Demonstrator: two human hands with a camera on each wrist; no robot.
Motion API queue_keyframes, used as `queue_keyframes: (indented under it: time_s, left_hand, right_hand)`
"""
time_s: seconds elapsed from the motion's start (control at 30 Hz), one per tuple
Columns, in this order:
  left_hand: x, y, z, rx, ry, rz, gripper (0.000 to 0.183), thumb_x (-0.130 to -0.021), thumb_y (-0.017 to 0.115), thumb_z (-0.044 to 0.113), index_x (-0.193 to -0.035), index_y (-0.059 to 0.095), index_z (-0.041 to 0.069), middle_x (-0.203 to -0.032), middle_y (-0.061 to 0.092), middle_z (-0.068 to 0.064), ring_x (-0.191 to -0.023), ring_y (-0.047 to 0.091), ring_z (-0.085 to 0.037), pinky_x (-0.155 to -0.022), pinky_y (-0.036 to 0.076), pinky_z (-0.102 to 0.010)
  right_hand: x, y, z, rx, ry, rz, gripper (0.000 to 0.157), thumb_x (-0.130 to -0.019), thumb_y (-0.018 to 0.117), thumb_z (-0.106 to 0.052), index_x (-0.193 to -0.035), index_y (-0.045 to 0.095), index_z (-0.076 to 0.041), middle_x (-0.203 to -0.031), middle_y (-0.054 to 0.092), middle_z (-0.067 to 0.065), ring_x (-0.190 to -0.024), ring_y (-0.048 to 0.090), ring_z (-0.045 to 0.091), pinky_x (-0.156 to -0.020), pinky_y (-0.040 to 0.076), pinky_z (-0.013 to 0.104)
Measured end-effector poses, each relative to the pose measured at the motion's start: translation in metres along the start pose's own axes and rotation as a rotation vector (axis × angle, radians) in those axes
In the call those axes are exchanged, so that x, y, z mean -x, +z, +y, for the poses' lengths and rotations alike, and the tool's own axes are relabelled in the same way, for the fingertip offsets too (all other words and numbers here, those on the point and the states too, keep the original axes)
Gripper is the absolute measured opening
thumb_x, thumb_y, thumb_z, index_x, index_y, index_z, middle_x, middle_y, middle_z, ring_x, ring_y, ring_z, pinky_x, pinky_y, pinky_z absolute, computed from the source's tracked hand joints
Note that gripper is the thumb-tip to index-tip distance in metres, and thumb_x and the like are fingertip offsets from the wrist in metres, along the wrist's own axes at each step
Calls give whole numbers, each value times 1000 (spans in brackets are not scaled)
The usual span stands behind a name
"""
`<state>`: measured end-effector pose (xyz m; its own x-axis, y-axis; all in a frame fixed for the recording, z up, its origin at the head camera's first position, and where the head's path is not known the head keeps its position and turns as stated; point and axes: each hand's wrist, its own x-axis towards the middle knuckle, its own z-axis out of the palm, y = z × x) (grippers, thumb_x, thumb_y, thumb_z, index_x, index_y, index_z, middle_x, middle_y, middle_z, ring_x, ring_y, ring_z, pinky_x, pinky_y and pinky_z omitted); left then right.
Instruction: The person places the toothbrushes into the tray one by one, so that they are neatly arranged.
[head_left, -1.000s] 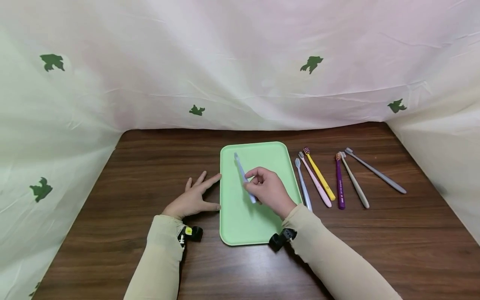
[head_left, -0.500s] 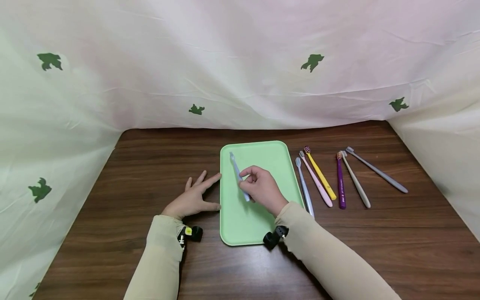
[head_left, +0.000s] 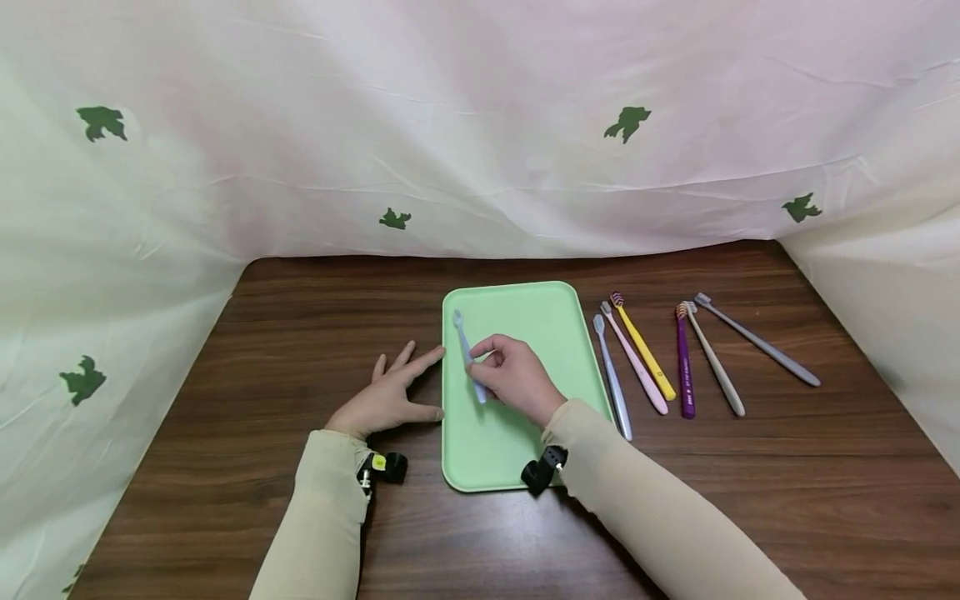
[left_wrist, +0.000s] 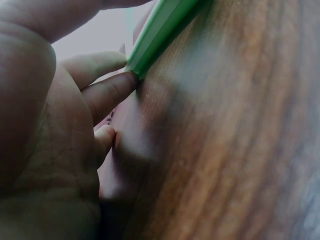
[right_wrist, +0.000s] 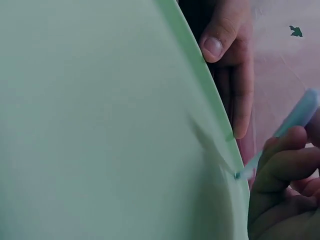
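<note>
The right hand [head_left: 517,377] pinches the slim, pale blue toothbrush [head_left: 464,342] between thumb and index finger. The grip sits on the handle: the neck and head extend beyond the fingertips toward the far end of the tray, and a shorter length of handle, with its rounded end, extends toward the near end. The toothbrush is located over the light green, rectangular tray with rounded corners [head_left: 487,462], near and roughly parallel to its left rim. In the right wrist view the handle slants relative to the tray; contact between brush head and tray cannot be determined. The left hand [head_left: 388,402] is extended, fingers spread, with thumb and index fingertips at the left rim; it grips nothing. The tray rests on the dark brown, wood-grain table [head_left: 315,312]. To the right of the tray lie a second pale blue toothbrush [head_left: 613,379], a pink toothbrush [head_left: 637,364], a yellow toothbrush [head_left: 645,352], a purple toothbrush [head_left: 686,371], an off-white toothbrush [head_left: 716,361] and a grey toothbrush [head_left: 761,343].
</note>
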<state>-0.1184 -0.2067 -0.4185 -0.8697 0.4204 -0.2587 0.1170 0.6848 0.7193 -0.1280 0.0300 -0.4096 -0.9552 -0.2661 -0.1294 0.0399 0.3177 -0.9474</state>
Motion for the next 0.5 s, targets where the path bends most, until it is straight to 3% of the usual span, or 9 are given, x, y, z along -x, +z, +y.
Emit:
queue_keyframes:
  time_s: [0.2,0.5]
  left_hand:
    - [-1,0,1,-1,-5,-3,95,-83,81,44,-160,27,35,-167,14,-7,-154,-7,-23,-118,-15,-55]
    - [0,0,0,4,5,-2,94,-83,81,43,-160,27,35,-167,17,-4,-155,-7,-22,-118,-15,-55]
  right_hand:
    - [-4,2,1,47,17,-68,17,-91,73,-18,-105,67,-11,-71,65,4,-53,57,16,-53,49,30]
    - [-8,4,4,79,47,-145,23,-89,77,-23,-106,65,-12,-66,61,4,-52,56,16,-49,42,27]
